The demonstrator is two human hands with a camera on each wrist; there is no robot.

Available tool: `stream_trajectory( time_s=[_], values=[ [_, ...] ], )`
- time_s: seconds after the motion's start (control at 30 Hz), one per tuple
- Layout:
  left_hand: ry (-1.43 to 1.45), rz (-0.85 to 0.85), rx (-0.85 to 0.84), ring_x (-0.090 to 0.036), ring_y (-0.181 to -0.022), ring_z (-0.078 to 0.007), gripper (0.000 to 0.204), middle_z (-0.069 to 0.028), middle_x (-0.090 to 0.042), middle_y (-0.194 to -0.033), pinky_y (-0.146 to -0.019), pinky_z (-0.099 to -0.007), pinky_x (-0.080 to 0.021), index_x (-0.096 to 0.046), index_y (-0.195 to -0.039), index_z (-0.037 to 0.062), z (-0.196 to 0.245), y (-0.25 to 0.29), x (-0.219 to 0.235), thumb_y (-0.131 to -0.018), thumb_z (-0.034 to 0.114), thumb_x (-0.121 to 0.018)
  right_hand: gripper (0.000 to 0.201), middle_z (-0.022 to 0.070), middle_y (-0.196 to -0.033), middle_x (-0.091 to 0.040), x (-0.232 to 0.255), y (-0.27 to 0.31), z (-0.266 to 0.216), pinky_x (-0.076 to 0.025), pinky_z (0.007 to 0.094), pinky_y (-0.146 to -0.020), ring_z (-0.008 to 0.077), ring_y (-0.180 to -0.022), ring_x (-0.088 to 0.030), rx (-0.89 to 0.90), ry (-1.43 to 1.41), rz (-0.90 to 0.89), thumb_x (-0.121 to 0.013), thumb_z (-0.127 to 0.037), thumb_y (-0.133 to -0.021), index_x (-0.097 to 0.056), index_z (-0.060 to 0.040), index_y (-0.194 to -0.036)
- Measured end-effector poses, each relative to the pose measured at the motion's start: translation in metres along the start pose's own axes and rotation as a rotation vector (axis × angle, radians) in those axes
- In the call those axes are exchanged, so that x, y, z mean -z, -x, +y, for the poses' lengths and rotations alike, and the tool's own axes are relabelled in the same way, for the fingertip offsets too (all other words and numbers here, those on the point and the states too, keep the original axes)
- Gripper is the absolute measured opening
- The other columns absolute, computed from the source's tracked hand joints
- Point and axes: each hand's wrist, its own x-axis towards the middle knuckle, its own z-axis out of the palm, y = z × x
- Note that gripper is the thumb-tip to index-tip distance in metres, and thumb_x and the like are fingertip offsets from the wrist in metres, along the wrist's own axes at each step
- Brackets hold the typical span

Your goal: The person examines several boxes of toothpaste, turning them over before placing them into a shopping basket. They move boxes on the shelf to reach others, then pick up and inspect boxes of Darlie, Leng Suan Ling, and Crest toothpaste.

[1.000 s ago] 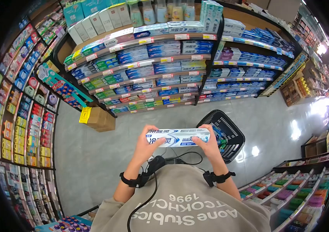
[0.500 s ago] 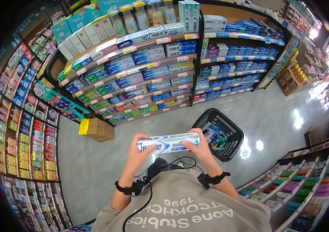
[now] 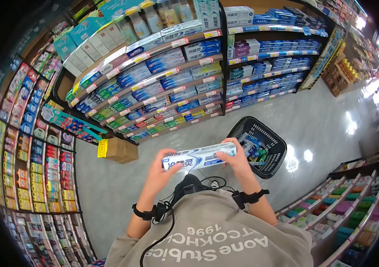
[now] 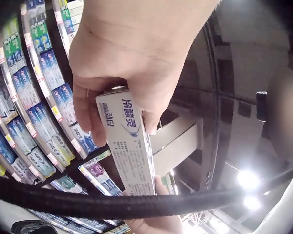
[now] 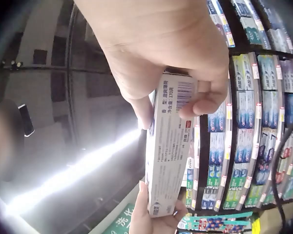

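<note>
Tilted since a second ago, its right end farther from me, the long white-and-blue cardboard box (image 3: pixel 198 159) sits before my body, thumbs and curled fingers of my left hand (image 3: pixel 158 170) and right hand (image 3: pixel 239 163) gripping its ends.

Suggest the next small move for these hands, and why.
I'd probably move the white box to the person's right, over the black basket: the left hand and right hand grip its two ends, and the open basket stands close by on that side, with packages already inside.
</note>
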Motion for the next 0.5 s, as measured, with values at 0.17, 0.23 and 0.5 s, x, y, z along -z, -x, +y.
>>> stream_trajectory(
  time_s=[0.17,0.23,0.5],
  values=[
    [0.096,-0.232,-0.230,-0.055,-0.126,-0.0225,0.063,-0.0101,-0.054,-0.141,-0.106,-0.0391,-0.044,-0.046,-0.146,0.0091,0.003,-0.044,-0.010,-0.091,0.018,-0.076,0.034,-0.0006,-0.096,-0.066,0.050,0.001,0.005,-0.047,0.0240,-0.054,0.0085,-0.077,-0.063,-0.028,-0.228,0.193,-0.079,-0.017,-0.089,-0.058,-0.0132,-0.116],
    [0.019,-0.286,-0.207,-0.055,-0.129,-0.0245,0.062,-0.0115,-0.054,-0.143,-0.107,-0.0411,-0.043,-0.046,-0.147,0.0087,0.011,-0.067,-0.008,-0.093,0.022,-0.074,0.034,-0.0002,-0.094,-0.066,0.066,0.005,0.005,-0.047,0.0240,-0.054,0.0089,-0.075,-0.062,-0.038,-0.291,0.344,-0.079,-0.018,-0.090,-0.058,-0.0123,-0.115],
    [-0.423,-0.481,-0.170,-0.055,-0.132,-0.0266,0.063,-0.0127,-0.058,-0.142,-0.108,-0.0409,-0.043,-0.051,-0.143,0.0055,0.002,-0.205,-0.009,-0.095,0.041,-0.071,0.037,0.0029,-0.091,-0.066,0.133,0.023,0.013,-0.043,0.0238,-0.051,0.0090,-0.062,-0.057,-0.020,-0.189,0.687,-0.083,-0.019,-0.086,-0.058,-0.0093,-0.112]
  ],
)
